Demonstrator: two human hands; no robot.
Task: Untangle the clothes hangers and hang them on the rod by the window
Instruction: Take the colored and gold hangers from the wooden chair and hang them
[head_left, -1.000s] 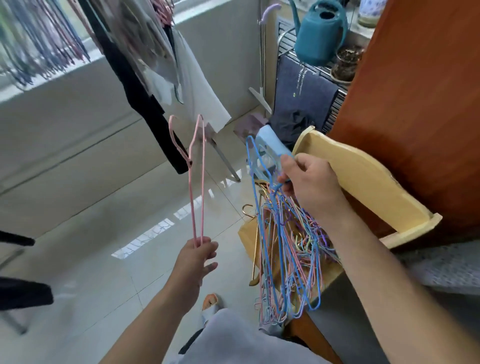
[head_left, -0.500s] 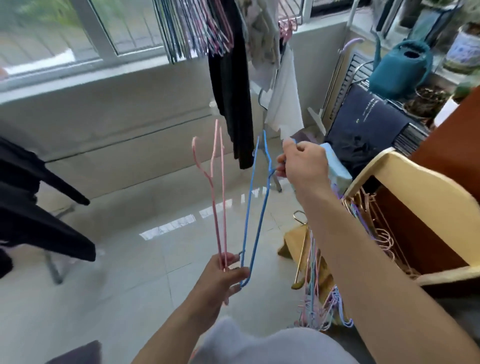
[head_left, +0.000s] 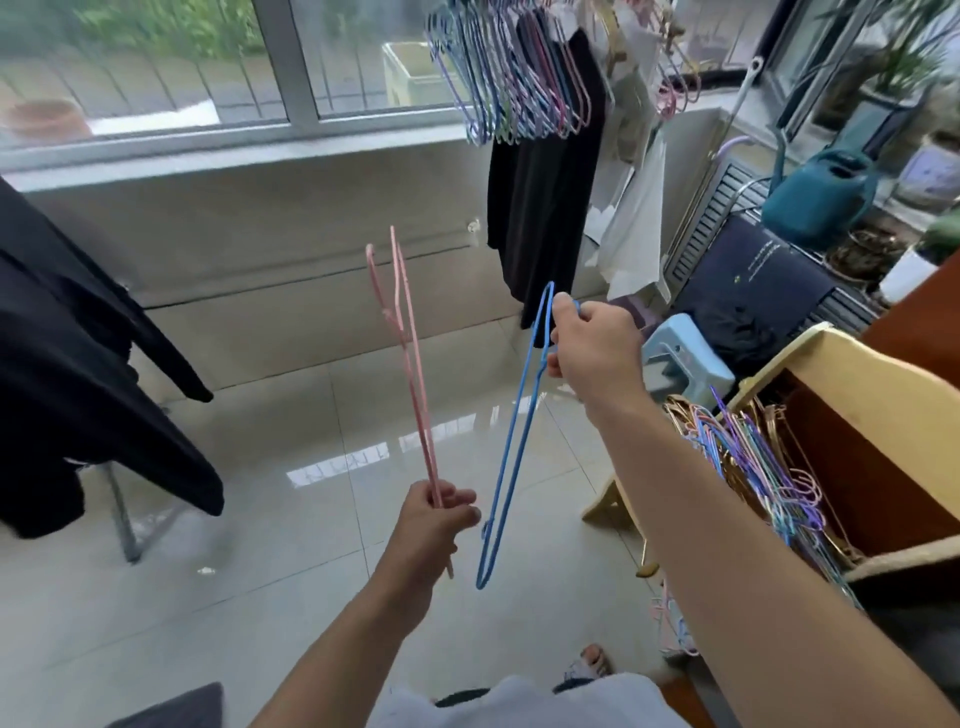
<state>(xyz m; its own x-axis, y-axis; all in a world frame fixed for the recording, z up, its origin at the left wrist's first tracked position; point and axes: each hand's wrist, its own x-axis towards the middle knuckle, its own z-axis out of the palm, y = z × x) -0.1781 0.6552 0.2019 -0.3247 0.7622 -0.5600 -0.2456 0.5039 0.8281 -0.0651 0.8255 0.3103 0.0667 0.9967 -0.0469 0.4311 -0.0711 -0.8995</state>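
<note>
My left hand (head_left: 436, 525) grips the lower end of a pink wire hanger (head_left: 410, 358), which stands upright with its hook at the top. My right hand (head_left: 592, 348) holds a blue wire hanger (head_left: 511, 452) by its hook end; the hanger hangs down freely, its lower corner just right of my left hand. A tangled pile of coloured hangers (head_left: 753, 457) lies on a wooden chair (head_left: 831, 374) at the right. Several hangers (head_left: 511, 83) hang in a row by the window at the top; the rod itself is out of frame.
A black garment (head_left: 540, 208) and a white one (head_left: 639, 228) hang below the row of hangers. Dark clothes (head_left: 78, 374) on a stand fill the left. A light blue stool (head_left: 680, 358), a teal watering can (head_left: 821, 192) and a rack stand at the right. The floor is glossy tile.
My right hand pulled the blue hanger out of the pile and lifted it up and left, clear of the chair. My view rose toward the window. The left hand kept the pink hanger.
</note>
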